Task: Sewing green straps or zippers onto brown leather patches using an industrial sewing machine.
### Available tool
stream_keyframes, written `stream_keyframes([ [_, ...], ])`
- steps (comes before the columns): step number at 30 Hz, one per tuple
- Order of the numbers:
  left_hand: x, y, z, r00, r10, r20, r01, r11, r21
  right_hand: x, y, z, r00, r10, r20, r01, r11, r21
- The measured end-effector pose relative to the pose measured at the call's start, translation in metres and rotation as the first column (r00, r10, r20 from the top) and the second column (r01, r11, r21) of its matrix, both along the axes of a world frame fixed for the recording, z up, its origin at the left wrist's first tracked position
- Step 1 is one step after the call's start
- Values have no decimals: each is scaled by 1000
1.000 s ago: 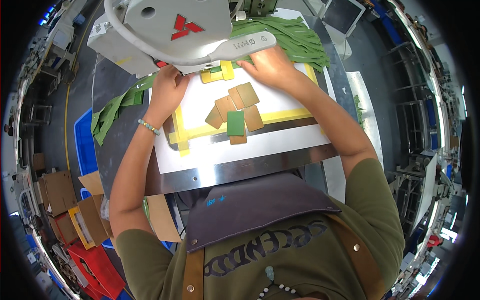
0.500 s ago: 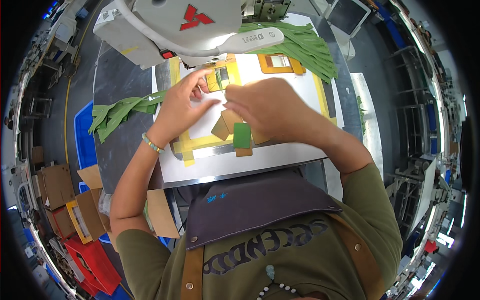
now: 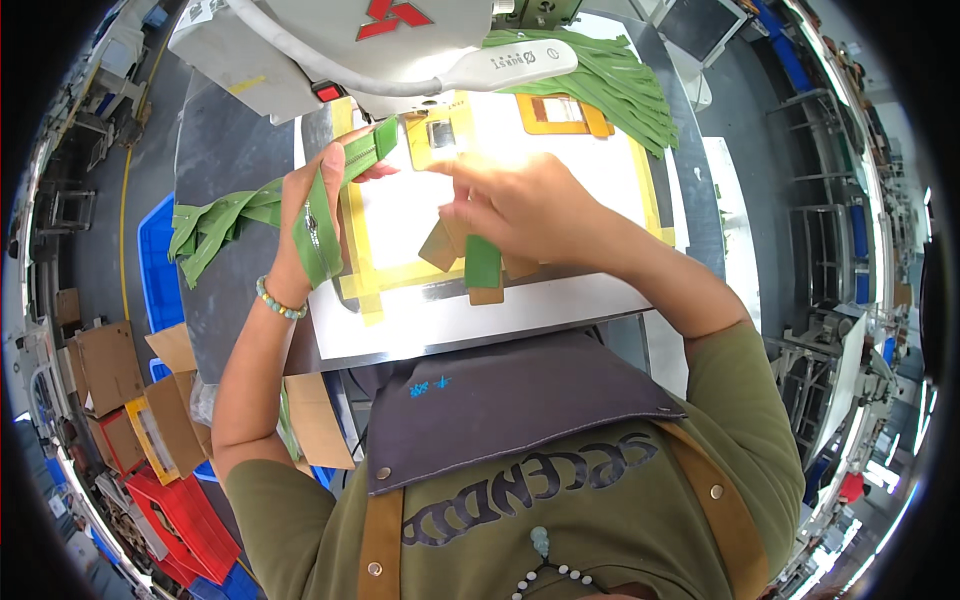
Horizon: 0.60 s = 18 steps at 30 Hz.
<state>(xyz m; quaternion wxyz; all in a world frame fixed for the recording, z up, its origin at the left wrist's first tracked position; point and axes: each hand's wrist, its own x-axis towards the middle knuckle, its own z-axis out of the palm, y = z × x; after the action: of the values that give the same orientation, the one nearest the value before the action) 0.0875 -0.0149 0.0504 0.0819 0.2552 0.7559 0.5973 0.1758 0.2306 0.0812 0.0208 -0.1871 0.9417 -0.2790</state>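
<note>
My left hand is closed on a green zipper. One end sticks out toward the sewing machine head, and a length with a metal slider loops down over the hand to the wrist. My right hand is over the white work sheet, index finger stretched toward a yellow frame under the machine head. Its other fingers are bent, and nothing shows in them. Below that hand lie a small green piece and several tan pieces, partly covered.
More green zippers lie in a bundle at the far right and a smaller pile at the left. A second orange frame sits near the far bundle. A blue bin and cardboard boxes stand left of the table.
My left hand has moved left, away from the yellow frame, and now holds a green zipper. The right hand has shifted slightly, its index finger now extended.
</note>
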Motion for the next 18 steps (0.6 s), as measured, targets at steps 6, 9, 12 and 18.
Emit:
stream_keyframes([
  [6, 5, 12, 4, 997, -78, 7, 78, 997, -5, -39, 0, -27, 992, -62, 112, 74, 991, -108],
  [9, 4, 18, -2, 988, -136, -71, 132, 989, -60, -52, 19, -53, 959, -57, -277, 81, 994, 78],
  [12, 6, 18, -10, 983, -124, -133, 113, 990, -85, -57, 23, -31, 976, -107, -190, 154, 956, 250],
  [18, -7, 4, -13, 965, 142, -220, -144, 990, 9, -61, 21, -46, 730, -66, -680, 112, 993, 23],
])
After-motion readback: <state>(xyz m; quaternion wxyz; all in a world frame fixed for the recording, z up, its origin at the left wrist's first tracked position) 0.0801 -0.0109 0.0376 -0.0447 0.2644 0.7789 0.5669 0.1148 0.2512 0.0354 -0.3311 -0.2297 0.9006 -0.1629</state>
